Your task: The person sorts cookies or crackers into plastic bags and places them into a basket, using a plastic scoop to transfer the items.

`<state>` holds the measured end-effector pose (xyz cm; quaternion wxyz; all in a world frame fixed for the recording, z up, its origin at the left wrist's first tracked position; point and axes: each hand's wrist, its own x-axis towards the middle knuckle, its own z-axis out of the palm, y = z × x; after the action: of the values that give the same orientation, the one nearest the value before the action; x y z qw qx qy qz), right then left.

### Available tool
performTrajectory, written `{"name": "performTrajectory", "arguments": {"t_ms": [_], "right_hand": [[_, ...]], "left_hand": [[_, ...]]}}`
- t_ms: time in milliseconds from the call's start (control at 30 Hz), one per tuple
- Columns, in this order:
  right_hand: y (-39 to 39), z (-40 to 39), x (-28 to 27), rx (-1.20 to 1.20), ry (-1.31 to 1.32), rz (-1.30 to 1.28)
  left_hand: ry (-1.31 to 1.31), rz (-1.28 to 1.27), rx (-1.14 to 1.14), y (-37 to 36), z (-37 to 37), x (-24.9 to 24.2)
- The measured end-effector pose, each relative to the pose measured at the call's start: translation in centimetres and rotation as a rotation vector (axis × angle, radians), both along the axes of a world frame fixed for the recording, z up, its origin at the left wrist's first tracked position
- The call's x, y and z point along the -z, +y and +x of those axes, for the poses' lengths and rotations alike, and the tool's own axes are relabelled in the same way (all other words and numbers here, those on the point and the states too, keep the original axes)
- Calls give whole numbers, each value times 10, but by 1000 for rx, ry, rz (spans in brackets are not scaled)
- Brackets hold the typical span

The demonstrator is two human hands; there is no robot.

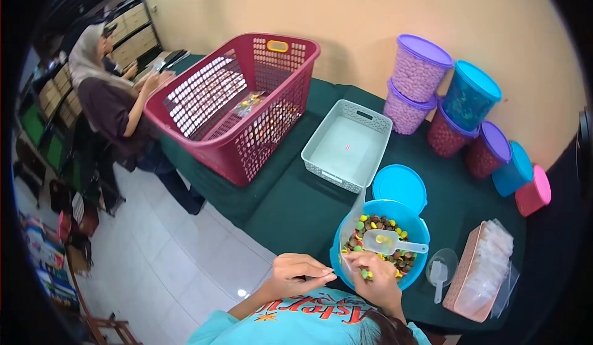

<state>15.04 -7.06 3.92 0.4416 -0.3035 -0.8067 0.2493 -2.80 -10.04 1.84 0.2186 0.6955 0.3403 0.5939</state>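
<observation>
A clear plastic bag (353,224) stands upright at the left rim of a blue tub (422,234) of colourful round candies (404,263). My right hand (375,278) pinches the bag's lower edge, just over the near side of the tub. Close by on the left, my left hand (301,275) has its thumb and fingertips pressed together; whether part of the bag is between them I cannot make out. A translucent scoop (389,243) lies on the candies, a few pieces in its bowl and its handle pointing right.
Behind the tub are its blue lid (399,189) and a pale grey basket (343,141). A maroon laundry basket (231,153) holds a filled packet. Right: a pink basket of plastic bags (485,271), a small scoop (438,275), several lidded tubs (472,95). A person (111,92) stands far left.
</observation>
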Motion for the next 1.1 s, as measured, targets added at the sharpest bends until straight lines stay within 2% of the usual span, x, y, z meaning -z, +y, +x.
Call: {"name": "performTrajectory", "arguments": {"t_ms": [33, 100, 167, 233, 300, 367, 400, 433, 500, 533, 567, 600, 633, 700, 800, 900, 967, 1000, 1067, 1100], "right_hand": [[-1, -8, 4, 84, 62, -1], [-3, -15, 10, 106, 100, 0], [-9, -24, 16, 98, 319, -121], [-13, -33, 17, 141, 362, -133], [-20, -40, 5, 228, 207, -162], [-30, -45, 3, 327, 195, -203], [-37, -46, 3, 362, 224, -188], [-44, -48, 3, 403, 256, -174], [-61, -47, 7, 620, 277, -212], [-70, -45, 15, 736, 331, -235], [-77, -40, 26, 847, 381, -245], [-81, -36, 38, 819, 481, -211], [-86, -36, 43, 873, 475, -187], [-94, -40, 49, 811, 862, -411], [-89, -37, 50, 833, 910, -435], [-77, -27, 46, 838, 872, -418], [-71, -18, 53, 861, 752, -367], [-69, -18, 50, 848, 750, -371], [-64, -23, 42, 767, 816, -432], [-60, -28, 41, 750, 815, -440]], "left_hand": [[-31, -46, 99, 7, -8, -2], [-10, -13, 137, 24, -26, 9], [-22, -50, -114, 38, -44, 15], [-200, -311, -106, 54, -57, 14], [-235, -564, 55, 75, -80, 25], [-240, -818, 360, 93, -98, 33], [-349, -888, 441, 100, -96, 33], [-314, -911, 497, 109, -100, 38], [-102, -951, 769, 130, -107, 54], [-126, -941, 736, 132, -93, 41], [-99, -947, 800, 136, -88, 36], [-34, -931, 832, 139, -84, 34], [24, -911, 859, 143, -79, 33], [30, -925, 933, 148, -70, 34], [41, -990, 985, 152, -67, 34], [-136, -835, 889, 151, -59, 29], [-96, -415, 532, 148, -51, 20], [-97, -413, 518, 144, -48, 10], [219, 67, 588, 131, -44, -14], [403, 177, 575, 122, -37, -18]]}}
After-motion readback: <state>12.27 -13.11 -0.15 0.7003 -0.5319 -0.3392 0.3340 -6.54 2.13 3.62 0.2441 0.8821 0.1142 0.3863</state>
